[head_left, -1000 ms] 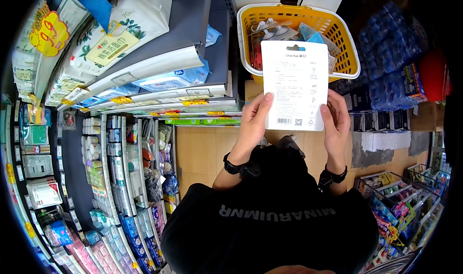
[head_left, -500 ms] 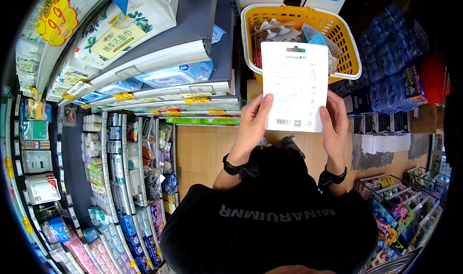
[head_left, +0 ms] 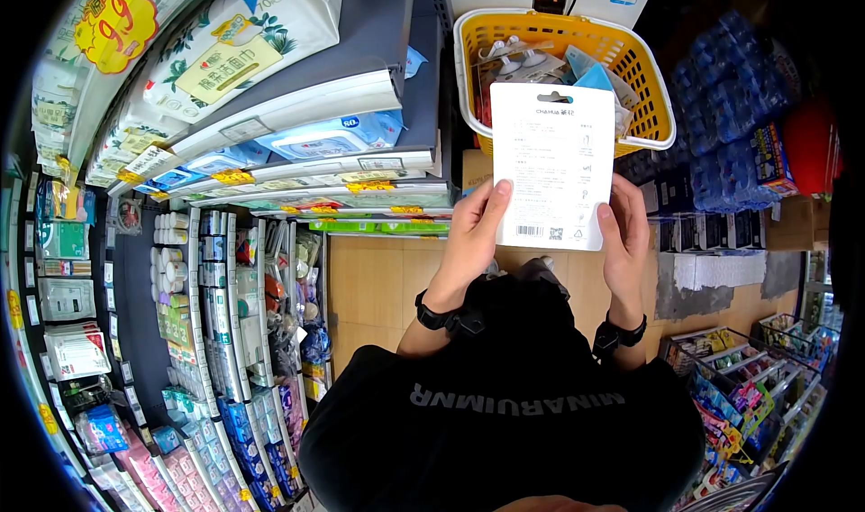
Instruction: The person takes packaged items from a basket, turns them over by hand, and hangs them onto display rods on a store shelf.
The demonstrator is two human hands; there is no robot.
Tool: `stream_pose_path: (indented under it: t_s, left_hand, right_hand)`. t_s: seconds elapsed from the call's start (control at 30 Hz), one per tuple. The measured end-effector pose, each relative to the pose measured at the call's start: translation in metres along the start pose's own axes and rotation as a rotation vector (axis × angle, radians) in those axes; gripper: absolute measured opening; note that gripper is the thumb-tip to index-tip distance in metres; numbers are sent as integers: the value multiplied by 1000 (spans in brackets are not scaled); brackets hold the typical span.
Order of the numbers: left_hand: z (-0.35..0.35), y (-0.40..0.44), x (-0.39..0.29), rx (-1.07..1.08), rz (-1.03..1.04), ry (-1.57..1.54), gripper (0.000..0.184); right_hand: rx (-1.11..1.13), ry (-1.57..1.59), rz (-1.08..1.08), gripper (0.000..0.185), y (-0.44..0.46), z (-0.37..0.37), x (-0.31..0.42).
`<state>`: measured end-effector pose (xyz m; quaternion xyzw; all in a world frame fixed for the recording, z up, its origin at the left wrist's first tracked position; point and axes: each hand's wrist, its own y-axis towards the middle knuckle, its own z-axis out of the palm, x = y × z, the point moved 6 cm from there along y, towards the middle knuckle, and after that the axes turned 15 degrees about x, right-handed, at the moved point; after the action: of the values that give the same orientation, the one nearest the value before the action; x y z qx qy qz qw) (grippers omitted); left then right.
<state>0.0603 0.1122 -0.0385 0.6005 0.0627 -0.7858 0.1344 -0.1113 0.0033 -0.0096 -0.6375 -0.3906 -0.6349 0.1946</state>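
Observation:
Between my two hands I hold a white packaging card (head_left: 551, 169) upright, its printed back with a barcode turned toward me. My left hand (head_left: 480, 219) grips the lower left edge, thumb on the face. On the lower right edge, my right hand (head_left: 623, 228) does the same, its fingers behind the card. What is packed on the card's other side is hidden. Just beyond the card stands a yellow basket (head_left: 645, 79) with a white rim, partly covered by it. Inside the basket lie white hooks (head_left: 523, 59) and other packaged goods.
Shelves (head_left: 297, 106) with packs of tissues (head_left: 230, 61) and wipes (head_left: 333, 133) rise close on the left. Wrapped bottle packs (head_left: 734, 97) are stacked at the right. A wire rack (head_left: 739, 395) of small packets stands at the lower right, beside the tiled floor (head_left: 369, 287).
The view has shifted very slightly, and the card sits a touch lower in it. Both hands keep the same hold on the card.

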Motion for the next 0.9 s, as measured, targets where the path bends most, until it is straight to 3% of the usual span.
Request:
stream_pose_path:
  t_s: [0.13,0.2,0.23,0.33,0.4,0.6,0.67,0.9]
  left_hand:
    - [3,0,-1,51,20,-82,40]
    - [4,0,0,56,30,-85,40]
    - [5,0,1,61,39,-89,40]
    - [8,1,8,96,22,-164,40]
    - [8,2,12,107,18,-149,40]
    - [10,4,23,87,-42,-220,44]
    - [10,3,13,32,18,-14,43]
    - [21,-2,17,10,72,-52,46]
  right_hand:
    - [-2,23,32,39,-5,-7,-18]
    - [-78,391,6,43,0,-5,-22]
    - [-61,426,42,47,1,-4,-25]
    - [-64,406,200,50,-16,-3,-60]
    - [31,357,157,52,-21,-1,-64]
    - [106,360,59,43,-8,15,-39]
    - [98,301,47,39,-9,17,-33]
    - [232,265,-6,25,-11,19,-7]
